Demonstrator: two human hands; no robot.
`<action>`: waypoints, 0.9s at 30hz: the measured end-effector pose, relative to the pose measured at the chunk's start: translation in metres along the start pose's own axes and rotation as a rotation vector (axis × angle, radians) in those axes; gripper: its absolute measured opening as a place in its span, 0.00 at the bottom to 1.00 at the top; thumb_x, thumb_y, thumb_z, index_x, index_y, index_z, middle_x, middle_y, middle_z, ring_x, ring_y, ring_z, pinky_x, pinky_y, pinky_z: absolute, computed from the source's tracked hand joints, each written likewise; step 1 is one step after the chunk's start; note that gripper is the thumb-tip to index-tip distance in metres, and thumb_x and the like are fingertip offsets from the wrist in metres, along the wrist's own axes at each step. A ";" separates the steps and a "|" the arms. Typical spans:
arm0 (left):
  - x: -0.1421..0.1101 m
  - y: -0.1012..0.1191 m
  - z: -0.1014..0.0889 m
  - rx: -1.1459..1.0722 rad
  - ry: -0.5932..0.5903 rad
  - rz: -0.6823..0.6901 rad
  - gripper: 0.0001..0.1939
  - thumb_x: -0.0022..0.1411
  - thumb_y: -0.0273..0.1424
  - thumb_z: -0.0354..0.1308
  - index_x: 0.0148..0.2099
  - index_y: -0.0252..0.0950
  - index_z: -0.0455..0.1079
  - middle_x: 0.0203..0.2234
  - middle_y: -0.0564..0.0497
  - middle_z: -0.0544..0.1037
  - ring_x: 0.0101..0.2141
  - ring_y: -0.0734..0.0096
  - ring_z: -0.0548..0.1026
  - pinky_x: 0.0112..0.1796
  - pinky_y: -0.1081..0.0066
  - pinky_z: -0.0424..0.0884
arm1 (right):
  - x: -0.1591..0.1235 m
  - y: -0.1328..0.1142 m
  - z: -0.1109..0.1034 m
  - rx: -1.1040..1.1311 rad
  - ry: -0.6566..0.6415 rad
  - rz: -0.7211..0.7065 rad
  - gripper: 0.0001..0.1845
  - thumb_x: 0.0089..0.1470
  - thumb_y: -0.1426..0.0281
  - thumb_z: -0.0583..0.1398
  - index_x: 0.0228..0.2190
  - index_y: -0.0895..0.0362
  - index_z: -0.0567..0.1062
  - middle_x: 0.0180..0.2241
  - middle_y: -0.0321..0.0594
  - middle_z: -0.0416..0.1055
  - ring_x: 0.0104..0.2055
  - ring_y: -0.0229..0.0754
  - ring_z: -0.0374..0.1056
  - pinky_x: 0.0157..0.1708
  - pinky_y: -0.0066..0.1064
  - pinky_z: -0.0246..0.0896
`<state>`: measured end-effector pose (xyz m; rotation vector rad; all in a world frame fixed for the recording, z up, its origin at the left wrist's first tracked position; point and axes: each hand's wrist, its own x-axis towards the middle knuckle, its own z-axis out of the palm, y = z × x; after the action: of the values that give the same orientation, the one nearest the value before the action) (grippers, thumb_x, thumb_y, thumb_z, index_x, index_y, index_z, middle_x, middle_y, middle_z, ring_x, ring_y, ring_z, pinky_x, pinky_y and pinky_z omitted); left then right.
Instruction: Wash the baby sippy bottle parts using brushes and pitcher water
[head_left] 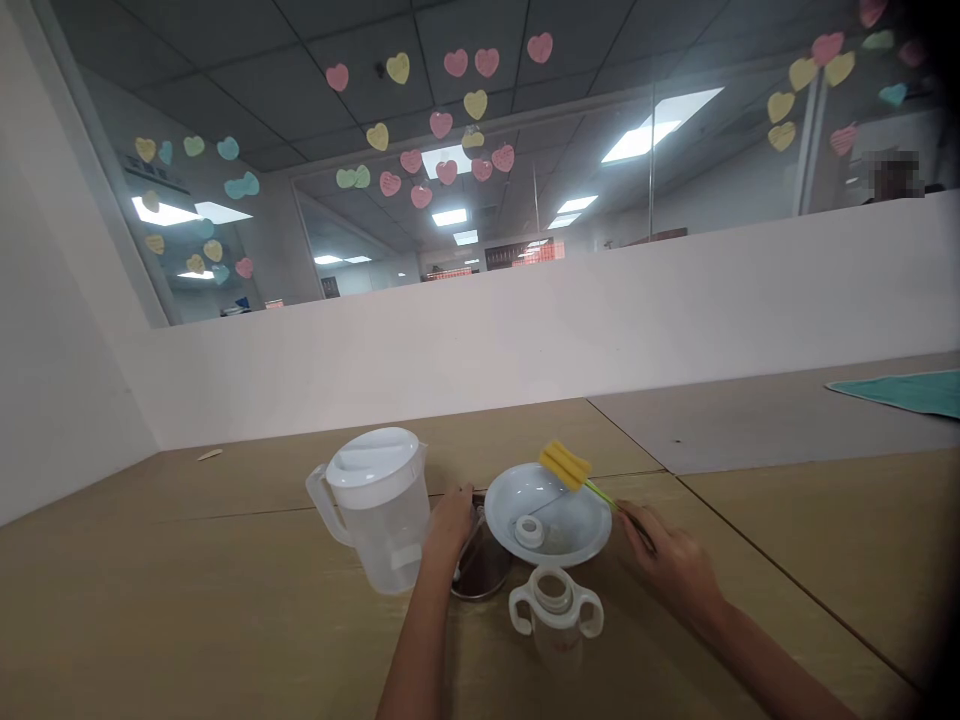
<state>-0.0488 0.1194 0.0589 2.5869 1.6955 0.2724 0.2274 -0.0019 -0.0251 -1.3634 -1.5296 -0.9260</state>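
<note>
My left hand (448,528) rests with curled fingers on the rim of a shallow metal bowl (480,572), right beside a translucent lidded plastic pitcher (375,505). My right hand (667,560) grips the thin green handle of a bottle brush whose yellow sponge head (565,465) hangs over the far rim of a white bowl (577,505). A small white ring-shaped part (529,529) lies inside that bowl. A clear two-handled baby bottle (555,610) without its cap stands upright in front of the bowl, between my arms.
The wooden table (187,590) meets a white partition wall at the back. A teal cloth (904,390) lies at the far right on a grey tabletop. Heart-shaped stickers dot the glass above. A small pale sliver (209,455) lies far left.
</note>
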 end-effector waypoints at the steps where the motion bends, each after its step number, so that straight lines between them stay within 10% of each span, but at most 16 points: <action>1: 0.000 0.002 -0.002 0.001 0.013 0.006 0.25 0.53 0.15 0.47 0.53 0.32 0.63 0.48 0.38 0.71 0.50 0.60 0.68 0.48 0.66 0.62 | 0.000 0.000 0.000 -0.006 -0.003 0.001 0.12 0.59 0.70 0.52 0.40 0.57 0.72 0.32 0.36 0.76 0.25 0.32 0.70 0.25 0.24 0.58; 8: -0.003 0.039 -0.035 -0.102 0.147 0.263 0.21 0.57 0.19 0.44 0.50 0.38 0.68 0.48 0.47 0.72 0.52 0.68 0.65 0.54 0.70 0.57 | 0.002 -0.001 0.000 0.005 -0.002 0.015 0.11 0.59 0.70 0.52 0.40 0.58 0.72 0.32 0.37 0.76 0.27 0.33 0.70 0.26 0.24 0.58; 12: -0.002 0.064 -0.020 -0.352 -0.061 0.453 0.16 0.56 0.27 0.53 0.46 0.38 0.73 0.44 0.49 0.76 0.45 0.66 0.71 0.49 0.70 0.63 | 0.003 0.000 0.000 0.018 0.007 0.015 0.10 0.58 0.71 0.53 0.40 0.58 0.72 0.32 0.37 0.75 0.26 0.33 0.70 0.26 0.24 0.57; 19: 0.009 0.077 0.014 -0.464 -0.147 0.436 0.11 0.47 0.27 0.61 0.36 0.36 0.77 0.29 0.49 0.80 0.31 0.66 0.75 0.38 0.69 0.69 | 0.006 -0.002 -0.004 0.065 0.015 0.041 0.10 0.58 0.71 0.53 0.39 0.58 0.72 0.30 0.38 0.75 0.25 0.33 0.70 0.25 0.24 0.59; 27: 0.005 0.057 -0.035 -1.027 0.035 0.325 0.22 0.49 0.27 0.62 0.48 0.31 0.66 0.32 0.46 0.78 0.33 0.70 0.76 0.37 0.71 0.71 | 0.007 -0.005 -0.008 0.399 -0.037 -0.011 0.11 0.56 0.74 0.54 0.41 0.57 0.71 0.33 0.40 0.75 0.30 0.35 0.71 0.29 0.24 0.66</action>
<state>-0.0010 0.0986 0.1006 1.9958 0.7521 0.9074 0.2236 -0.0078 -0.0152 -1.0890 -1.6453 -0.5636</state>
